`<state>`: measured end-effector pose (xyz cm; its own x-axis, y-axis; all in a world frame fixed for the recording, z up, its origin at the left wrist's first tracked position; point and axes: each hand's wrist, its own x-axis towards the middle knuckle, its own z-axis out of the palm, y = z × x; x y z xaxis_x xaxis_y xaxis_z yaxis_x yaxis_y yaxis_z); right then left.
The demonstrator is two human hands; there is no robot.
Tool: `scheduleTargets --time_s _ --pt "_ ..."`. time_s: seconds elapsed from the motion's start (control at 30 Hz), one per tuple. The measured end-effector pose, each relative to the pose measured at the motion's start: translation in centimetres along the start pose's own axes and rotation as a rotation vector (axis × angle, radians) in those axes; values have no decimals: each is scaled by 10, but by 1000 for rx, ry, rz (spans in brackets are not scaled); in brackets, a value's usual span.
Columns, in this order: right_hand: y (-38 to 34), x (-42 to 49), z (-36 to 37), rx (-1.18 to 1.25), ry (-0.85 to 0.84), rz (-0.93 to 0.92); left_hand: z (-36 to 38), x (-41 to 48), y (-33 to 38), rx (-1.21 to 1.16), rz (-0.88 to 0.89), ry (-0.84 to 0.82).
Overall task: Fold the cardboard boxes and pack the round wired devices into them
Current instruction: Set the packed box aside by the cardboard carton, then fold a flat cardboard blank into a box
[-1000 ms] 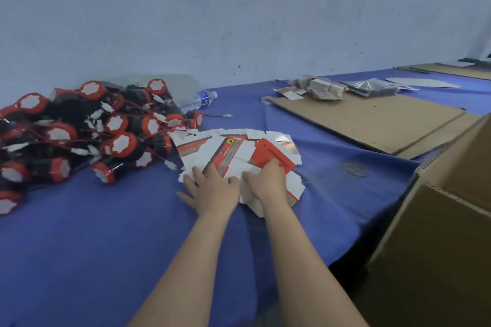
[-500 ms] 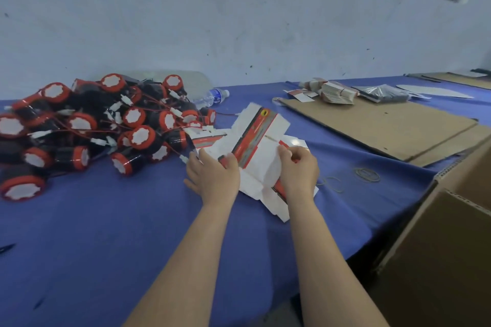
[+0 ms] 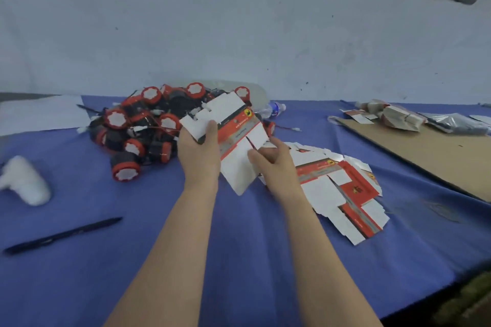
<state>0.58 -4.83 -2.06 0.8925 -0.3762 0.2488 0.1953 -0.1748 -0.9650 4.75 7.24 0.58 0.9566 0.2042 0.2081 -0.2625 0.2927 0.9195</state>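
A flat, unfolded red-and-white cardboard box (image 3: pixel 233 125) is held up above the blue table. My left hand (image 3: pixel 198 152) grips its left side with the thumb on the printed face. My right hand (image 3: pixel 273 164) pinches a white flap at its lower right. A spread pile of more flat boxes (image 3: pixel 345 188) lies on the cloth to the right of my hands. Behind the held box is a heap of round black devices with red rims and white faces (image 3: pixel 138 130), their wires tangled together.
A black pen (image 3: pixel 61 235) lies at the near left and a white object (image 3: pixel 25 180) at the left. A water bottle (image 3: pixel 271 109) lies behind the heap. A brown cardboard sheet (image 3: pixel 430 156) and bundled packets (image 3: pixel 393 117) fill the right. The table edge (image 3: pixel 398 302) runs at lower right.
Both hands lifted one flat box off the pile and raised it higher toward the device heap. The head view swung left, bringing the pen and the white object into view.
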Motion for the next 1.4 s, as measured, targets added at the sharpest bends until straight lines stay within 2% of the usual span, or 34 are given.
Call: scheduleTargets --time_s 0.1,0.2,0.33,0.5,0.7,0.83,0.93,1.4 --pt "-5 11 30 29 -7 -92 -36 12 0 172 144 -134" --pt "-5 19 57 -94 -18 -147 -65 24 -5 270 110 -209" --pt "14 10 88 -163 37 -244 -83 31 -15 276 87 -8" --pt "31 -13 112 -111 38 -299 -87 23 -36 280 174 277" --pt "29 -25 126 -28 -32 -368 -93 19 -42 227 217 386" --pt "29 -20 122 123 0 -217 -93 20 -46 265 244 355" --pt "30 -13 114 158 50 -173 -89 17 -50 295 274 315" --pt "40 -17 117 56 24 -261 -89 18 -54 392 342 269"
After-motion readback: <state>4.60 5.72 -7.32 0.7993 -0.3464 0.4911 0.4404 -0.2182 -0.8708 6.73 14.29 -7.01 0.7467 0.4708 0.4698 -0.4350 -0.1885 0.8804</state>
